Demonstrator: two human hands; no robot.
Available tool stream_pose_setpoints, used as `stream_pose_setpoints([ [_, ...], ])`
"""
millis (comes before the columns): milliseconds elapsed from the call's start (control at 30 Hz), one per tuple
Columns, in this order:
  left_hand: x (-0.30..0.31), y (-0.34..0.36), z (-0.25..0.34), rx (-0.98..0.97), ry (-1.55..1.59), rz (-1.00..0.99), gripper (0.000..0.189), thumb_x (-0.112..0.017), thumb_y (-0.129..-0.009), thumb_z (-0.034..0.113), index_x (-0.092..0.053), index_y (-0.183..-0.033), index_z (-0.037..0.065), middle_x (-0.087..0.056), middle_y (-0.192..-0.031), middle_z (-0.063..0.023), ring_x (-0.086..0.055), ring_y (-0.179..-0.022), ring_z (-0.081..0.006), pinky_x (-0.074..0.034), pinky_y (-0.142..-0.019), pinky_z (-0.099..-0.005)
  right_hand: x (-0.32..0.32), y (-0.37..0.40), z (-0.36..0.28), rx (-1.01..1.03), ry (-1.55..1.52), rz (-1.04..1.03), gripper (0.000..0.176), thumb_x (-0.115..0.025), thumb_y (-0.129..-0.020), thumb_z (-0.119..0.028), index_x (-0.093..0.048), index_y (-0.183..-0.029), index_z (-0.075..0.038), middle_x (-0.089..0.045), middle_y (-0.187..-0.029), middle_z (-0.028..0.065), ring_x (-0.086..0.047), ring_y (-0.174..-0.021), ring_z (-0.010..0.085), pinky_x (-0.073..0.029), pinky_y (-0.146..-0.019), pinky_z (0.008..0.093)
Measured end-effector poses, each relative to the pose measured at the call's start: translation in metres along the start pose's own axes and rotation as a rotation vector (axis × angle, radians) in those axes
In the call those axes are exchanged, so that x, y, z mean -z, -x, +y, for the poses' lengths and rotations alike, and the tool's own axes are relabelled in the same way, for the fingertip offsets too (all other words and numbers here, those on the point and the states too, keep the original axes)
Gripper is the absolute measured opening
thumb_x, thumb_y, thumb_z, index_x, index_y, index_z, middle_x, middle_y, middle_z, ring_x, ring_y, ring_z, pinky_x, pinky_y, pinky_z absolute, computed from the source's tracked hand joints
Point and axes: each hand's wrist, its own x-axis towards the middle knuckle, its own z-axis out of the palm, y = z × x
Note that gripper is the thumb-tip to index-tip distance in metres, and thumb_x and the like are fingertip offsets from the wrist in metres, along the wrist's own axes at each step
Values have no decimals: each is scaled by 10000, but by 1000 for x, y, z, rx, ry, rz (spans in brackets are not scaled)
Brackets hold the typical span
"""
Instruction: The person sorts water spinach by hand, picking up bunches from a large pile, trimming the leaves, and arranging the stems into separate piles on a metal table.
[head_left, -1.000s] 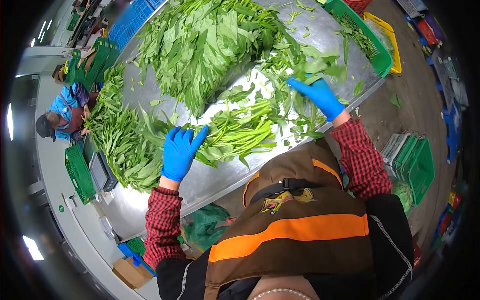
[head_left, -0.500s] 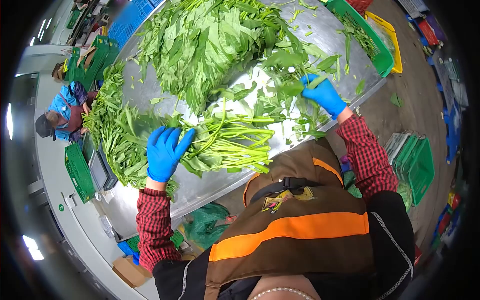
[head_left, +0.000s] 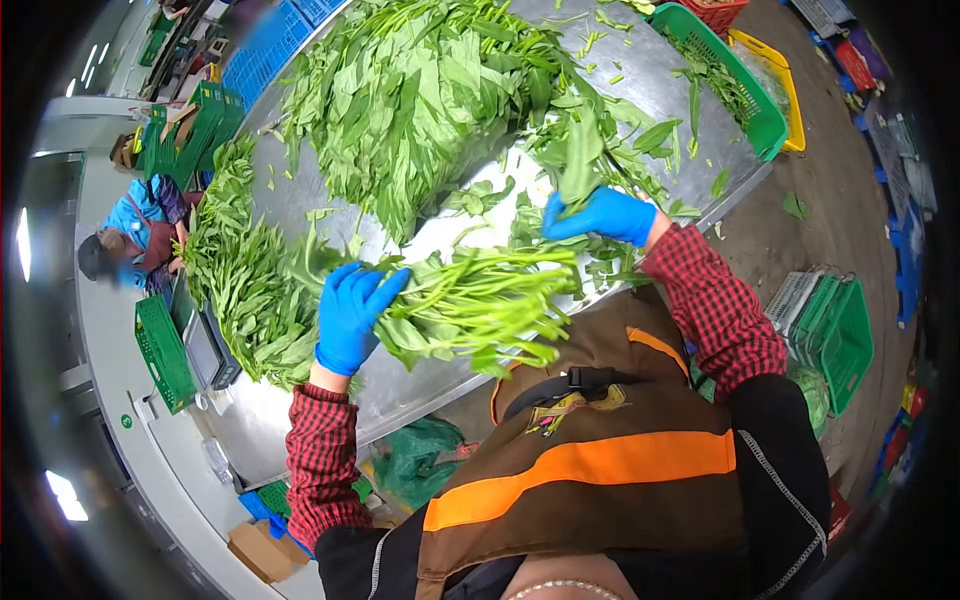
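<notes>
In a blue glove, my left hand (head_left: 350, 315) grips a bunch of water spinach (head_left: 490, 295), its pale cut stems pointing right toward my apron. My right hand (head_left: 610, 215), also gloved in blue, pinches a leafy water spinach sprig (head_left: 580, 155) whose leaves stand up from the fingers. Loose leaves lie around and under that hand on the metal table (head_left: 410, 385). Beyond both hands rises a large heap of water spinach (head_left: 400, 110). A long row of bunched greens (head_left: 255, 290) lies left of my left hand.
At the table's far right are a green basket (head_left: 755, 110) with greens in it and a yellow crate (head_left: 792, 105). Another person (head_left: 135, 235) works at the left end, near a green crate (head_left: 160, 345). Nested green baskets (head_left: 845, 340) stand on the floor at right.
My left hand has moved slightly right with the bunch, whose stems now tilt and spread. My right hand has come left and a little nearer, with the sprig raised in its fingers.
</notes>
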Motion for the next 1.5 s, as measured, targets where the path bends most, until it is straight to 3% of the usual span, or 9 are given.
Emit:
stream_pose_setpoints([
  [233,-25,5,-2,210,366,-18,567,-738,-673,119,-593,-1221,106,-611,-977,-88,-562,-942,-300,-415,-910,-393,-18,-19,20,15,-478,-123,408,-609,-901,-179,-527,-1284,-65,-540,-1285,43,-587,-1017,97,-497,-846,243],
  [467,-26,42,-10,570,1084,-287,820,-881,-621,178,-476,-1314,9,-562,-1284,-95,-540,-1145,-197,-399,-1015,-346,14,-14,-4,49,-273,148,202,-691,-833,-160,-674,-997,-43,-572,-775,-49,-385,-555,5,-315,-486,180],
  [700,-38,64,-20,831,1484,-342,907,-871,-575,50,-422,-1363,22,-542,-1298,-78,-528,-1160,-196,-402,-1021,-357,44,2,-25,166,-466,180,266,-676,-849,-153,-595,-1076,-43,-637,-940,-12,-527,-660,21,-342,-509,158],
  [833,-39,51,-7,770,1490,-338,855,-836,-608,26,-427,-1359,22,-552,-1281,-74,-539,-1140,-183,-419,-1006,-350,-33,-14,-51,-26,-16,158,345,-679,-866,-293,-601,-1069,-25,-662,-1094,32,-633,-811,98,-469,-604,232],
  [867,-37,47,-3,767,1509,-330,881,-861,-599,67,-425,-1363,21,-552,-1280,-78,-547,-1121,-179,-424,-1001,-346,-36,-39,-20,428,721,305,386,-660,-874,-356,-616,-1058,-20,-666,-1024,47,-636,-791,141,-495,-649,259],
  [1000,-55,87,-27,1014,1238,-712,937,-909,-543,172,-450,-1343,3,-555,-1278,-93,-534,-1134,-198,-413,-1010,-366,-2,-59,-8,384,179,305,265,-646,-887,-328,-659,-972,-77,-626,-815,-2,-578,-709,113,-472,-674,239],
  [1033,-74,102,-25,588,1293,-223,915,-898,-550,200,-464,-1328,-8,-560,-1271,-94,-524,-1156,-215,-409,-1008,-377,3,-47,-22,220,40,418,292,-656,-873,-373,-671,-957,-94,-606,-794,-31,-541,-649,77,-443,-620,214],
  [1167,-83,145,-32,741,1414,-243,756,-785,-719,217,-440,-1359,10,-537,-1310,-114,-510,-1198,-238,-419,-1006,-366,24,-26,-33,-234,12,257,367,-640,-871,-455,-692,-986,-110,-546,-745,-55,-473,-640,37,-366,-568,178],
  [1500,-110,140,-17,870,1786,-105,698,-720,-776,237,-427,-1367,7,-532,-1313,-129,-523,-1182,-251,-427,-1002,-377,-56,-55,-33,144,-126,-8,193,-696,-824,-200,-703,-969,-72,-668,-848,9,-596,-746,90,-481,-661,246],
])
